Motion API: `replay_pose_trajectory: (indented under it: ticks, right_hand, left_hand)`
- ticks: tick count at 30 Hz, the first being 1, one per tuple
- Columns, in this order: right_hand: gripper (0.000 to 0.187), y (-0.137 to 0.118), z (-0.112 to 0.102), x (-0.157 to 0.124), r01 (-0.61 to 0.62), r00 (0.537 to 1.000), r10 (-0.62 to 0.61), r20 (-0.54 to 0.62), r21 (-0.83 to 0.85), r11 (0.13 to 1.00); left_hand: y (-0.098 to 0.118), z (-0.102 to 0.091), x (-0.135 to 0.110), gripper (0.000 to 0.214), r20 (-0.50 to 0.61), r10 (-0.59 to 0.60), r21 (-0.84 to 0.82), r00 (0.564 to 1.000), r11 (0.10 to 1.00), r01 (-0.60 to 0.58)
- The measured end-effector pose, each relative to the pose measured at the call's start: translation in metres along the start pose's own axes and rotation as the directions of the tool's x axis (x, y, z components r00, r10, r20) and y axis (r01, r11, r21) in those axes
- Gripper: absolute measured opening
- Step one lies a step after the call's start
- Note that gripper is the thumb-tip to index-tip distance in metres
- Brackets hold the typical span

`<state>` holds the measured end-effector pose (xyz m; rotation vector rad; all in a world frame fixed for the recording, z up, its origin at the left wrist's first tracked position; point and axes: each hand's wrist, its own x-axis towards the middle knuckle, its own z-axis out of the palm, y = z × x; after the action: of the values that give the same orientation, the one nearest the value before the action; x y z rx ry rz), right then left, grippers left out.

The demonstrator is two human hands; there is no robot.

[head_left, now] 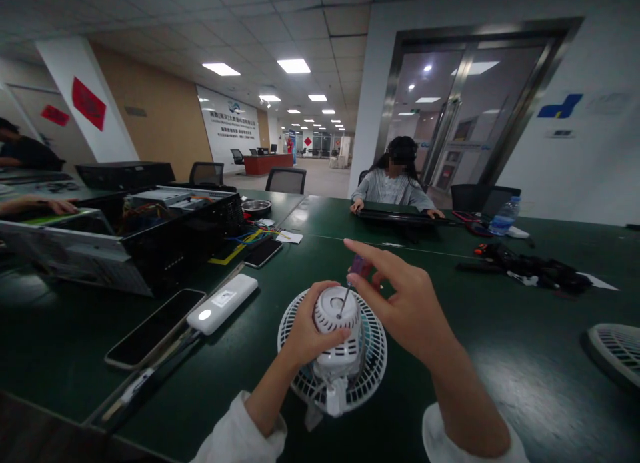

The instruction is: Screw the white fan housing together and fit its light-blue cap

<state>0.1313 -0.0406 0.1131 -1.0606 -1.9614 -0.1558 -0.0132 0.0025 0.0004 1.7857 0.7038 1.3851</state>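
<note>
A small white fan [334, 346] lies face down on the dark green table [500, 356], its round motor housing pointing up. My left hand [307, 333] is wrapped round the left side of that housing and steadies it. My right hand [400, 303] pinches a small screwdriver [351, 280] with a purple handle, index finger stretched over its top. The thin metal shaft points down into the top of the housing.
A white power bank [223, 303] and a dark phone [156, 327] lie to the left, with an open computer case [125, 240] behind them. Another fan grille [617, 350] sits at the right edge. A person sits across the table at a keyboard [395, 216].
</note>
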Motion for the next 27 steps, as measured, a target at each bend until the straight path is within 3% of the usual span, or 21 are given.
replay_pose_trajectory:
  ticks: [4,8,13,19,24,27]
  right_hand:
    - [0.029,0.0003,0.0019,0.0007,0.02,0.996,-0.028,-0.089,-0.08,0.997]
    - [0.035,-0.0037,-0.0013,-0.0003,0.007,1.0,-0.007,-0.009,0.03,1.0]
    - [0.022,-0.006,-0.0002,-0.0005,0.069,0.992,-0.078,-0.097,-0.093,0.993]
    - [0.033,-0.0066,-0.0002,-0.0005,0.041,0.999,-0.039,-0.037,0.028,0.999]
    - [0.023,-0.0047,0.0028,-0.0002,0.062,0.987,-0.08,-0.136,-0.129,0.99]
    - [0.032,-0.0034,0.0018,-0.0006,0.03,0.995,-0.035,-0.097,-0.055,0.998]
  left_hand:
    - [0.0008,0.0004,0.0003,0.057,-0.009,0.007,0.006,1.0,1.0,-0.007]
    - [0.0011,0.0005,0.0001,0.057,-0.015,0.006,0.018,1.0,1.0,-0.005]
    - [0.0004,0.0012,-0.0006,0.058,-0.027,0.008,0.025,1.0,1.0,-0.007]
    - [0.0016,0.0019,-0.0006,0.056,-0.021,0.004,0.003,1.0,1.0,-0.004]
    - [0.0,0.0015,-0.0008,0.057,-0.02,0.023,0.018,1.0,1.0,-0.022]
    - [0.0006,0.0015,-0.0006,0.057,-0.01,0.009,0.015,1.0,1.0,-0.009]
